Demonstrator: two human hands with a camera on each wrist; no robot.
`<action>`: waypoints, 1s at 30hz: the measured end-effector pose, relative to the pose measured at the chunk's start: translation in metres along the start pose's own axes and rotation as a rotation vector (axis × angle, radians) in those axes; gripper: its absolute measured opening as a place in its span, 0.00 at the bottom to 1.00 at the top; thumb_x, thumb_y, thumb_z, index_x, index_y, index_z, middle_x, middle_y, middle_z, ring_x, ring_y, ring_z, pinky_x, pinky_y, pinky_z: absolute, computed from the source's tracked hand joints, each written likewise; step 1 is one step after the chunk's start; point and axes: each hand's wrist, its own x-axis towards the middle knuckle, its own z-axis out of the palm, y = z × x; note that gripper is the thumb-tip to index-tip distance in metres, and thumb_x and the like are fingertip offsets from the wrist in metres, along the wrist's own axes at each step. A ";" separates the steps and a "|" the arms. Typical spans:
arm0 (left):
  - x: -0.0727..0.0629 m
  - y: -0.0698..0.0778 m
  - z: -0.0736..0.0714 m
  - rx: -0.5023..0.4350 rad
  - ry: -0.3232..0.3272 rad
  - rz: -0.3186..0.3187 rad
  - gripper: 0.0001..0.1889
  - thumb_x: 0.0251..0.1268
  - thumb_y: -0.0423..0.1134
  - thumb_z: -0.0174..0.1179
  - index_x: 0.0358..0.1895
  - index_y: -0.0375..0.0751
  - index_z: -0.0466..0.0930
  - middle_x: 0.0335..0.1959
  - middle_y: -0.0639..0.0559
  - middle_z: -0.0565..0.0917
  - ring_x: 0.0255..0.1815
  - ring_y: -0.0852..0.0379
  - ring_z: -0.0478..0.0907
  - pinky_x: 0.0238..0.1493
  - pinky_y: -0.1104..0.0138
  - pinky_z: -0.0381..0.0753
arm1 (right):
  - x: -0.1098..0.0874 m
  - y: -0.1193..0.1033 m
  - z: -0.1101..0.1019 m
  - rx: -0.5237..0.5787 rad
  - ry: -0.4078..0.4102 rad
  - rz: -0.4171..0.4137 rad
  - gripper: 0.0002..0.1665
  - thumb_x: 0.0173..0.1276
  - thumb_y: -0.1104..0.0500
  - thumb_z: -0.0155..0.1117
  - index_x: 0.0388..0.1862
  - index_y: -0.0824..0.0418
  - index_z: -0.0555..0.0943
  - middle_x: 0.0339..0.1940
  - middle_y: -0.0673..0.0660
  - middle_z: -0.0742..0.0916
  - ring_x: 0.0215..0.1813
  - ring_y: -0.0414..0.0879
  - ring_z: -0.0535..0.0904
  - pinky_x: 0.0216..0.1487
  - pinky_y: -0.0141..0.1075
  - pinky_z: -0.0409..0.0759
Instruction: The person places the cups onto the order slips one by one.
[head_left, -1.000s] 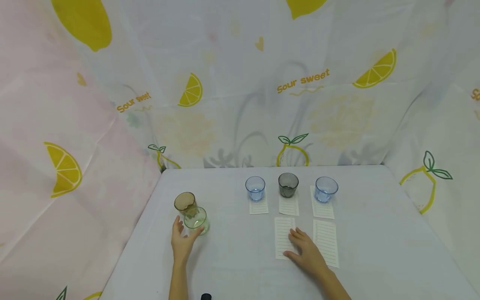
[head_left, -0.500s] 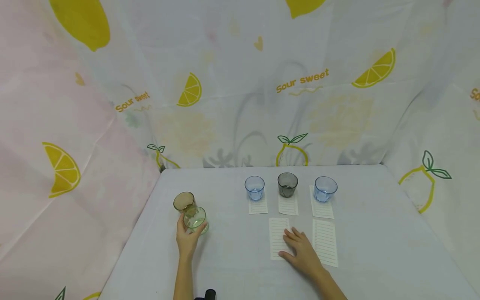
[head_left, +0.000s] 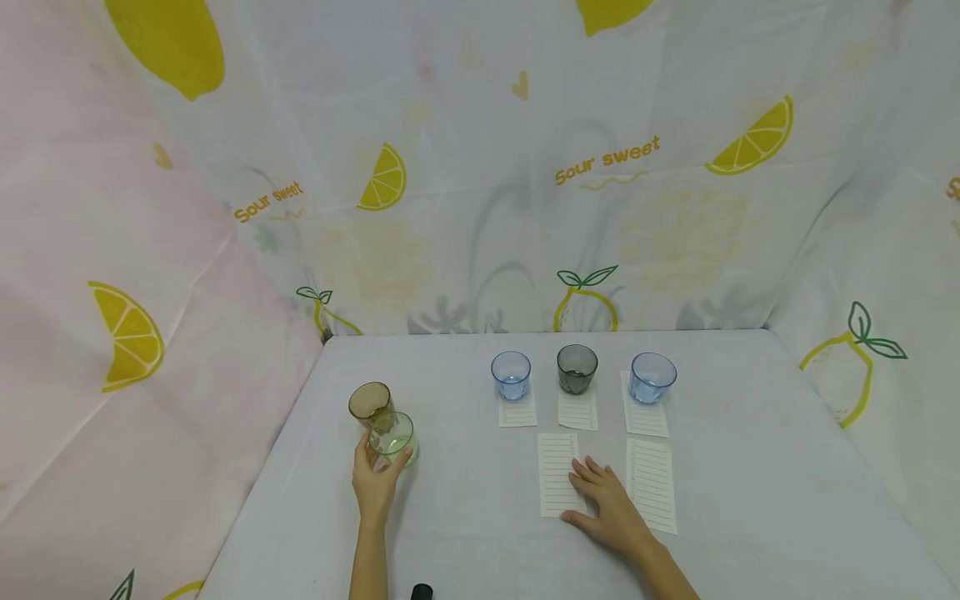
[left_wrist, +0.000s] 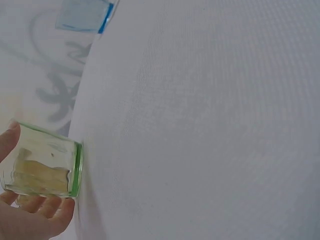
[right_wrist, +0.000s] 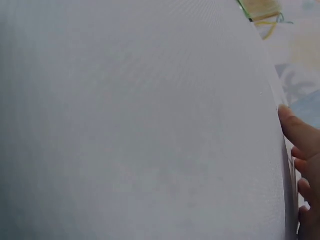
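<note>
A clear green glass (head_left: 393, 437) stands at the left of the table, and my left hand (head_left: 374, 485) grips it. In the left wrist view the thumb lies on one side of the green glass (left_wrist: 45, 162) and the fingers on the other. Just behind it is an amber glass (head_left: 369, 402), partly overlapped by the green one. My right hand (head_left: 611, 512) lies with spread fingers at the right edge of a lined paper slip (head_left: 558, 475). A second lined slip (head_left: 651, 483) lies to the right of that hand, partly under it.
Across the back stand a blue glass (head_left: 511, 377), a grey glass (head_left: 577, 370) and another blue glass (head_left: 652, 378), each on or behind a paper slip. A black object (head_left: 422, 592) shows at the front edge. Lemon-print cloth (head_left: 465, 200) hangs behind the white table.
My left hand has moved right and closed around the green glass. The right hand has slid the near paper slip a little to the left.
</note>
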 end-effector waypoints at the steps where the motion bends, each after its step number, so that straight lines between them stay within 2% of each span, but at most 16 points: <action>1: 0.000 0.000 0.000 0.002 -0.003 0.004 0.44 0.54 0.36 0.69 0.70 0.29 0.51 0.65 0.26 0.63 0.64 0.31 0.62 0.58 0.42 0.69 | 0.000 0.000 0.000 0.000 0.000 0.001 0.34 0.50 0.49 0.74 0.49 0.72 0.80 0.58 0.66 0.79 0.64 0.66 0.68 0.61 0.65 0.59; 7: 0.000 -0.001 -0.002 0.010 0.007 0.015 0.44 0.54 0.36 0.69 0.70 0.29 0.52 0.64 0.26 0.64 0.64 0.31 0.63 0.57 0.42 0.70 | 0.000 0.001 0.003 0.000 -0.004 0.024 0.31 0.52 0.51 0.72 0.49 0.72 0.81 0.58 0.65 0.79 0.65 0.64 0.67 0.64 0.63 0.58; 15: 0.001 -0.003 -0.001 0.004 0.011 -0.003 0.44 0.52 0.36 0.69 0.69 0.29 0.53 0.63 0.26 0.65 0.64 0.32 0.64 0.58 0.43 0.70 | -0.005 -0.003 0.001 -0.002 0.055 0.051 0.33 0.45 0.51 0.76 0.46 0.71 0.82 0.53 0.65 0.82 0.61 0.61 0.73 0.63 0.54 0.61; 19: 0.001 -0.001 0.000 -0.004 0.016 0.000 0.43 0.52 0.35 0.70 0.69 0.28 0.54 0.64 0.26 0.65 0.64 0.31 0.63 0.59 0.43 0.69 | -0.008 -0.002 -0.001 -0.004 0.051 0.045 0.32 0.45 0.51 0.76 0.46 0.72 0.82 0.54 0.64 0.82 0.61 0.60 0.73 0.63 0.52 0.62; 22: 0.001 0.000 0.001 -0.023 0.034 0.002 0.43 0.51 0.34 0.70 0.68 0.28 0.55 0.65 0.27 0.64 0.65 0.32 0.62 0.60 0.43 0.68 | -0.008 -0.001 0.000 0.014 0.061 0.027 0.31 0.46 0.52 0.76 0.45 0.72 0.82 0.54 0.63 0.82 0.61 0.60 0.73 0.70 0.38 0.57; 26: 0.000 0.001 0.003 -0.058 0.068 -0.007 0.43 0.48 0.34 0.72 0.67 0.28 0.57 0.65 0.28 0.64 0.67 0.33 0.61 0.61 0.44 0.67 | -0.009 0.001 0.001 0.023 0.079 0.011 0.30 0.47 0.54 0.76 0.44 0.73 0.82 0.54 0.63 0.82 0.61 0.61 0.73 0.69 0.39 0.57; 29: -0.004 0.001 0.003 -0.074 0.085 -0.012 0.43 0.46 0.33 0.73 0.66 0.28 0.58 0.65 0.28 0.65 0.66 0.33 0.61 0.61 0.44 0.67 | -0.009 0.000 0.001 0.022 0.074 0.033 0.30 0.47 0.54 0.76 0.45 0.72 0.82 0.54 0.63 0.82 0.61 0.60 0.73 0.66 0.48 0.60; 30: -0.005 0.001 0.003 -0.078 0.083 -0.010 0.43 0.46 0.33 0.73 0.65 0.28 0.59 0.65 0.28 0.65 0.66 0.33 0.62 0.61 0.44 0.67 | -0.010 0.000 0.002 0.028 0.072 0.043 0.30 0.48 0.54 0.76 0.45 0.72 0.82 0.54 0.63 0.82 0.62 0.60 0.72 0.67 0.46 0.59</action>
